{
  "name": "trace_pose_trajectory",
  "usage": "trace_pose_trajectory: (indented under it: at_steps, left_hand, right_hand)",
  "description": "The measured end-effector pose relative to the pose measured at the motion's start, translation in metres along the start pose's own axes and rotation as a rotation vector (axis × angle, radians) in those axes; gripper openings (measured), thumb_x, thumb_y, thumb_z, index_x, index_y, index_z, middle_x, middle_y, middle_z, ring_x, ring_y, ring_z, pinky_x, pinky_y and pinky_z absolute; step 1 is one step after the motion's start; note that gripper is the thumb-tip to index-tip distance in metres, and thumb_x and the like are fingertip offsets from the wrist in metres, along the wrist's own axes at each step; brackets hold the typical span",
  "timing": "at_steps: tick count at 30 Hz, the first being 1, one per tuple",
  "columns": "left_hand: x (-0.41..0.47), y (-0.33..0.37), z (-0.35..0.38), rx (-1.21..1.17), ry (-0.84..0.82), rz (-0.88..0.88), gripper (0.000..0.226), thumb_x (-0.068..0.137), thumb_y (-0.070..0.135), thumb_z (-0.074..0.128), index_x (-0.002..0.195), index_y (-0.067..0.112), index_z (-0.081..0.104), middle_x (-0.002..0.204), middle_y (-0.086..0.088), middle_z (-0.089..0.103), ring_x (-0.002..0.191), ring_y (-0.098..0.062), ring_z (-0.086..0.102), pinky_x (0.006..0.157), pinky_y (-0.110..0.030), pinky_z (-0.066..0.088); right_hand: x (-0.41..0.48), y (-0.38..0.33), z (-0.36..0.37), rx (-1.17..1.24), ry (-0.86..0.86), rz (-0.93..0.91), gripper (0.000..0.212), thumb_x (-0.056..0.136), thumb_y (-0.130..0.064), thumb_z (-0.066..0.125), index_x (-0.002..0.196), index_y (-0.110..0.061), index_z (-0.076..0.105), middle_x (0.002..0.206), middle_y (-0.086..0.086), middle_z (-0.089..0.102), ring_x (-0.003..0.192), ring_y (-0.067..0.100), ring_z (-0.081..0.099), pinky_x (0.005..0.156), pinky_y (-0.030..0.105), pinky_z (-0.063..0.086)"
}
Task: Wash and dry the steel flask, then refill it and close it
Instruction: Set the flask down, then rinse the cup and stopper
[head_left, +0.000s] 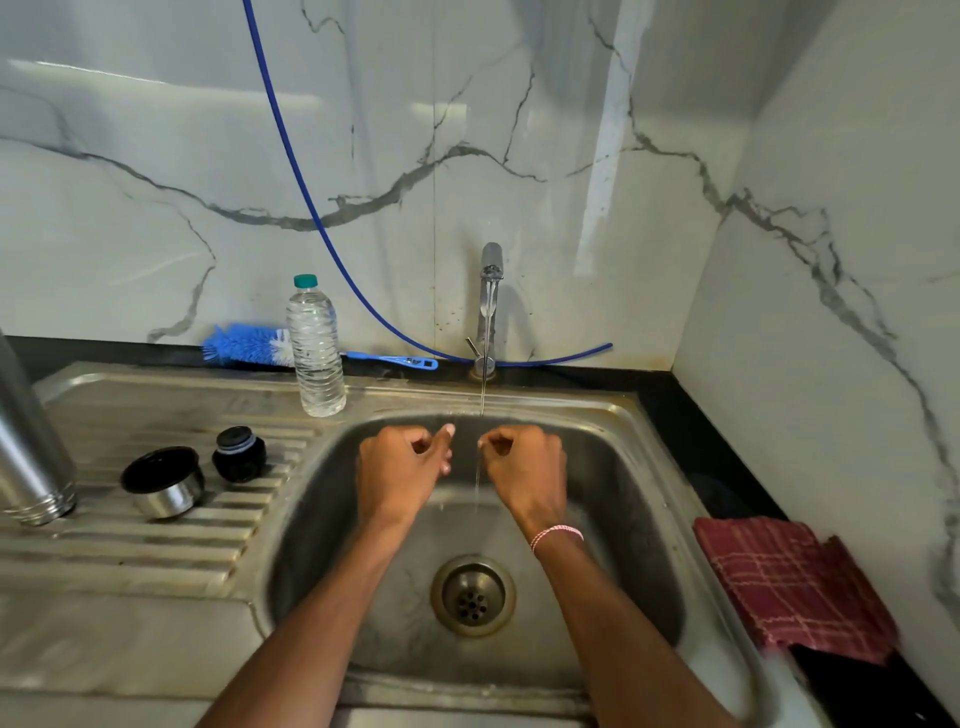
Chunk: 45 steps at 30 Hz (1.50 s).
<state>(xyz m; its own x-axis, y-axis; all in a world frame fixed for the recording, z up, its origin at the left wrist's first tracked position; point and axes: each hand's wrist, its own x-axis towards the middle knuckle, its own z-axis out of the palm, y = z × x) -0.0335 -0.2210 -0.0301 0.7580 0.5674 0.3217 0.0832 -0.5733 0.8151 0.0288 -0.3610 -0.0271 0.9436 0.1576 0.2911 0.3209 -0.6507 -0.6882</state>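
Here the one steel flask stands mouth-down at the left edge of the ribbed drainboard, its brushed body plain and its threaded neck on the ridges, with one steel-and-black cup and one black stopper just beside it. The left hand and right hand hang over the sink basin on either side of a thin stream from the single tap, both with fingers curled in and holding nothing. Behind are one water bottle and one blue brush; one red checked cloth lies at the right.
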Motion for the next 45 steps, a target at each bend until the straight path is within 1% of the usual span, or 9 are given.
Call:
trace_pose_trajectory:
  at_steps: [2, 5, 9, 11, 16, 22, 30, 35, 45]
  left_hand:
    - [-0.001, -0.002, -0.008, 0.013, 0.079, 0.125, 0.004, 0.087, 0.021, 0.08, 0.084, 0.023, 0.078, 0.076, 0.013, 0.076, 0.074, -0.002, 0.072, 0.076, -0.032, 0.061]
    - [-0.006, -0.005, -0.014, -0.013, 0.085, 0.177, 0.04, 0.082, -0.006, 0.072, 0.112, 0.02, 0.071, 0.099, 0.008, 0.074, 0.087, -0.008, 0.072, 0.085, -0.036, 0.061]
    - [-0.024, -0.021, -0.025, 0.493, -0.345, 0.005, 0.018, 0.092, 0.025, 0.068, 0.104, 0.034, 0.076, 0.104, 0.007, 0.077, 0.097, -0.02, 0.074, 0.088, -0.036, 0.06]
    - [-0.032, -0.026, -0.028, 0.611, -0.535, -0.057, 0.013, 0.091, 0.027, 0.068, 0.09, 0.036, 0.078, 0.096, 0.01, 0.077, 0.088, -0.017, 0.076, 0.083, -0.032, 0.061]
    - [-0.005, -0.022, -0.034, 0.338, -0.065, 0.019, 0.025, 0.092, 0.028, 0.065, 0.115, 0.036, 0.07, 0.105, 0.009, 0.077, 0.097, -0.021, 0.074, 0.087, -0.04, 0.06]
    - [-0.002, -0.032, -0.041, 0.671, -0.691, -0.237, 0.02, 0.088, 0.035, 0.064, 0.096, 0.022, 0.078, 0.084, 0.006, 0.079, 0.069, -0.012, 0.076, 0.075, -0.026, 0.06]
    - [0.015, -0.03, -0.022, 0.629, -0.296, -0.073, 0.024, 0.094, 0.044, 0.059, 0.107, 0.031, 0.076, 0.105, -0.001, 0.076, 0.101, -0.029, 0.071, 0.084, -0.037, 0.056]
    - [0.02, -0.031, -0.018, 0.612, -0.222, -0.046, 0.024, 0.097, 0.043, 0.058, 0.106, 0.031, 0.077, 0.104, -0.002, 0.076, 0.1, -0.028, 0.071, 0.082, -0.037, 0.056]
    - [0.018, -0.031, -0.009, 0.605, -0.244, -0.011, 0.025, 0.1, 0.044, 0.057, 0.109, 0.029, 0.074, 0.104, 0.002, 0.073, 0.096, -0.021, 0.069, 0.072, -0.029, 0.045]
  right_hand:
    - [-0.005, -0.006, -0.013, 0.052, 0.178, -0.14, 0.013, 0.092, -0.018, 0.076, 0.102, -0.025, 0.08, 0.103, -0.005, 0.072, 0.086, 0.013, 0.068, 0.084, 0.027, 0.057]
    - [-0.01, -0.01, -0.018, 0.082, 0.33, -0.193, 0.012, 0.094, -0.021, 0.071, 0.102, -0.028, 0.077, 0.101, -0.005, 0.072, 0.084, 0.014, 0.068, 0.08, 0.028, 0.056]
    - [-0.013, 0.014, -0.006, -0.244, -0.484, 0.117, 0.014, 0.096, -0.028, 0.069, 0.098, -0.021, 0.08, 0.088, 0.001, 0.079, 0.082, 0.021, 0.076, 0.086, 0.036, 0.062]
    - [-0.013, 0.021, -0.007, -0.285, -0.592, 0.17, 0.014, 0.095, -0.025, 0.07, 0.091, -0.018, 0.08, 0.079, 0.0, 0.079, 0.077, 0.018, 0.078, 0.083, 0.035, 0.063]
    - [0.001, 0.011, -0.009, -0.014, 0.151, -0.041, 0.009, 0.098, -0.037, 0.064, 0.097, -0.03, 0.07, 0.088, -0.004, 0.074, 0.084, 0.02, 0.071, 0.08, 0.041, 0.061]
    - [0.003, 0.038, 0.007, -0.352, -0.627, 0.209, 0.015, 0.093, -0.03, 0.071, 0.088, -0.018, 0.079, 0.077, -0.002, 0.078, 0.07, 0.014, 0.077, 0.084, 0.04, 0.064]
    - [0.039, 0.014, 0.009, 0.397, 0.009, 0.273, 0.019, 0.093, -0.003, 0.072, 0.083, -0.02, 0.072, 0.081, 0.004, 0.077, 0.075, 0.02, 0.076, 0.066, 0.026, 0.063]
    - [0.096, -0.01, 0.006, 0.239, 0.123, 0.047, 0.015, 0.092, -0.026, 0.078, 0.082, -0.029, 0.068, 0.085, -0.007, 0.074, 0.083, 0.011, 0.071, 0.088, 0.037, 0.061]
    - [0.15, -0.032, 0.018, -0.218, 0.035, -0.139, 0.042, 0.09, -0.051, 0.076, 0.093, -0.009, 0.077, 0.083, 0.009, 0.074, 0.079, 0.025, 0.069, 0.077, 0.035, 0.058]
